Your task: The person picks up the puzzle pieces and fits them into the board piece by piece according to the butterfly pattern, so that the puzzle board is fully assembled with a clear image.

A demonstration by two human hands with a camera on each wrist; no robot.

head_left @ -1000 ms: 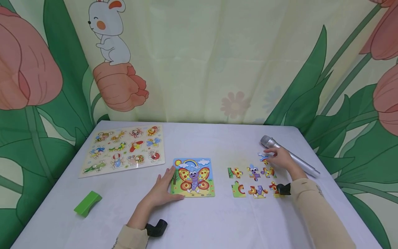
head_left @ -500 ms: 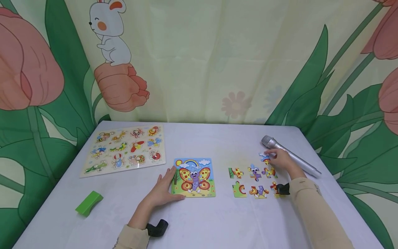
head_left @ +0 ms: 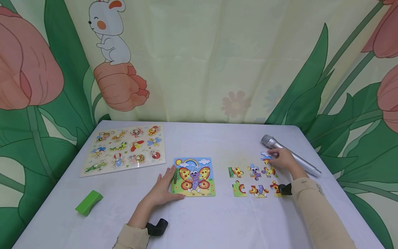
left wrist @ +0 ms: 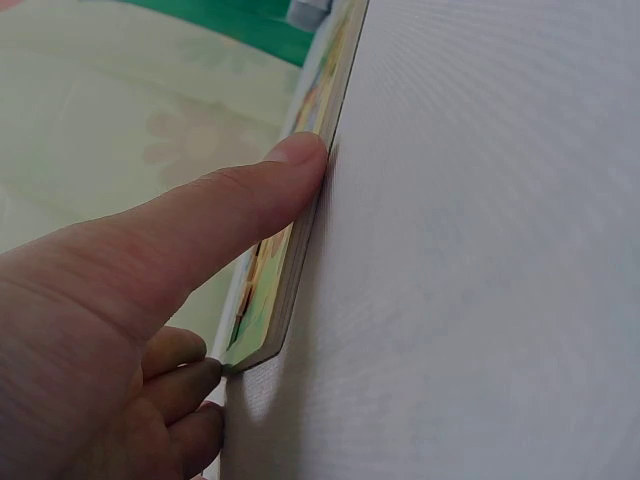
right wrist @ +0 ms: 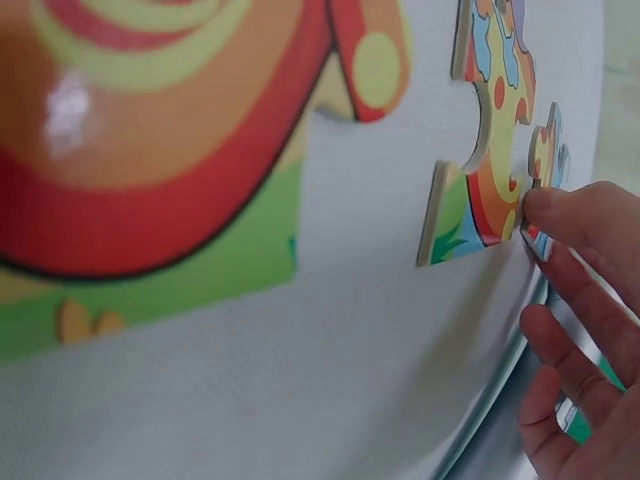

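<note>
A square butterfly puzzle board [head_left: 194, 177] lies flat at the middle of the table. My left hand [head_left: 161, 191] rests around its lower left corner, thumb along the near edge and straight fingers at the left edge. The left wrist view has the thumb [left wrist: 240, 200] pressed to the board's side. Over on the right, my right hand [head_left: 285, 160] pinches a jigsaw piece [head_left: 265, 155] with blue sky at its top. In the right wrist view the thumb and index finger meet at that piece [right wrist: 546, 148]; the other fingers curl loosely below.
Several loose jigsaw pieces [head_left: 239, 189] form two rows right of the board. A silver microphone [head_left: 295, 157] lies just beyond my right hand. At the back left is a large insect puzzle board [head_left: 124, 152], with a green arched block [head_left: 88, 203] nearer me.
The right hand and its jigsaw piece have shifted slightly to the right. My left hand stays at the board's corner.
</note>
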